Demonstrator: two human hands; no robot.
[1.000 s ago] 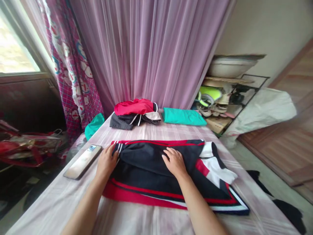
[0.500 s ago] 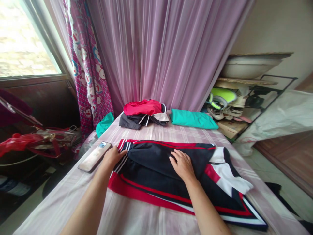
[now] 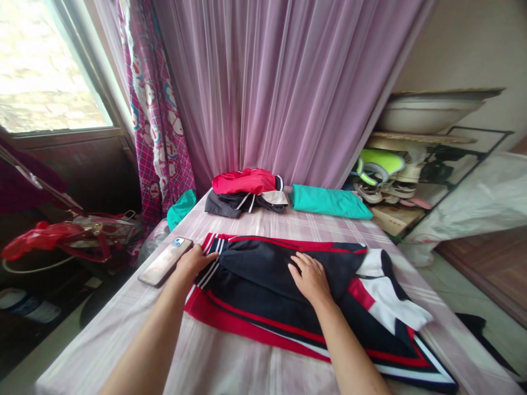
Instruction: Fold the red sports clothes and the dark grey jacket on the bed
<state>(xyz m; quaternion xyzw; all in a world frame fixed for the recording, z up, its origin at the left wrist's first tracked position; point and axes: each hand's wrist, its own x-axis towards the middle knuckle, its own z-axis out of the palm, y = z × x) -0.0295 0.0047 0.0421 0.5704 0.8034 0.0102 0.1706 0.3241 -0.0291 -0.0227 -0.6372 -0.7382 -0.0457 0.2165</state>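
Observation:
A dark navy jacket (image 3: 263, 280) with red and white trim lies folded on the cloth-covered table in front of me. My left hand (image 3: 195, 260) is at its striped left end, gripping the edge, with a digit stretched over the white stripes; the other fingers are partly hidden. On the middle of the dark fabric rests my right hand (image 3: 310, 274), palm down with fingers apart. White and red panels of the jacket spread out to the right of it. A phone (image 3: 164, 262) lies face down just left of my left hand.
At the table's back sit a pile of red and dark clothes (image 3: 247, 189) and a folded teal cloth (image 3: 331, 202). Behind them hangs a lilac curtain (image 3: 280, 93). A shoe rack (image 3: 461, 195) stands to the right. A red bag (image 3: 45, 241) is at the left.
The whole view has shifted slightly, so everything appears a little further right. Both hands keep their places on the jacket.

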